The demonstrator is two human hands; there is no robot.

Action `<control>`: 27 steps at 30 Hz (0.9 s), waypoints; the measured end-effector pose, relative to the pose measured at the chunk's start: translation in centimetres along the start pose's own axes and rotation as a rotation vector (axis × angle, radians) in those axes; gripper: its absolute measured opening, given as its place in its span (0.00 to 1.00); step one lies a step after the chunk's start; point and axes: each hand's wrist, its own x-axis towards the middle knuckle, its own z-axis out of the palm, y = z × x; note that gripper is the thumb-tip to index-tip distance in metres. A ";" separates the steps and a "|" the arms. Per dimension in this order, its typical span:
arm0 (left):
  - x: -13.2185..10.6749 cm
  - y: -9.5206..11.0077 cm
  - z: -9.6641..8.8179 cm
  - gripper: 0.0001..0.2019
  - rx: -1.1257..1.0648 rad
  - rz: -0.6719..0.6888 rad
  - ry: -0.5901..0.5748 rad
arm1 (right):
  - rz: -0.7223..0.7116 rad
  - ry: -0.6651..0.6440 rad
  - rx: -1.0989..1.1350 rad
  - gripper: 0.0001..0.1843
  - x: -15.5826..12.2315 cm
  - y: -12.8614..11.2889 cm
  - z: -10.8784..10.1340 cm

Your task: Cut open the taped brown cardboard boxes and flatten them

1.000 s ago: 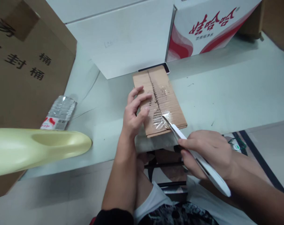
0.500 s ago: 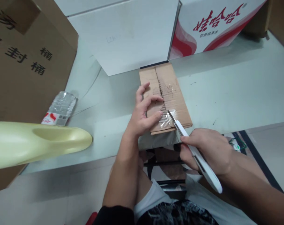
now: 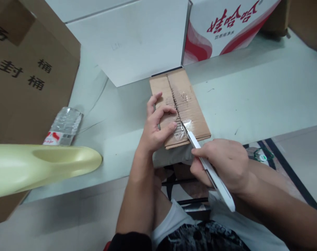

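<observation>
A flat brown cardboard box [image 3: 193, 111] lies on the table near its front edge, with a torn seam down its middle and clear tape over the near end. My left hand [image 3: 158, 123] rests on the box's left half, fingers spread, thumb and a finger beside the seam. In my right hand [image 3: 221, 164] is a white utility knife [image 3: 192, 139], gripped with its blade out. The blade tip touches the taped seam close to my left thumb. How deep the tip goes, I cannot tell.
White cartons [image 3: 137, 42] stand behind the box, one with red lettering [image 3: 230, 17]. On the left are a large brown carton [image 3: 35, 104], a crumpled plastic bottle [image 3: 67, 122] and a pale yellow smooth object [image 3: 69, 157]. The pale green table [image 3: 226, 104] ends just before my lap.
The knife tip has shifted slightly up and left along the seam, with my right hand following. My left hand keeps its place on the box. The whole view has shifted a little.
</observation>
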 end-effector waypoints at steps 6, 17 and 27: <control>0.0 -0.1 0.1 0.29 0.005 0.022 0.012 | 0.090 -0.053 -0.061 0.11 0.4 -1.1 -0.5; 0.0 0.2 -0.2 0.26 0.053 0.027 0.023 | 0.154 -0.017 -0.029 0.11 0.4 -1.7 0.8; 0.0 0.0 -0.2 0.26 0.124 0.077 0.005 | 0.167 -0.030 -0.023 0.12 0.4 -1.9 0.1</control>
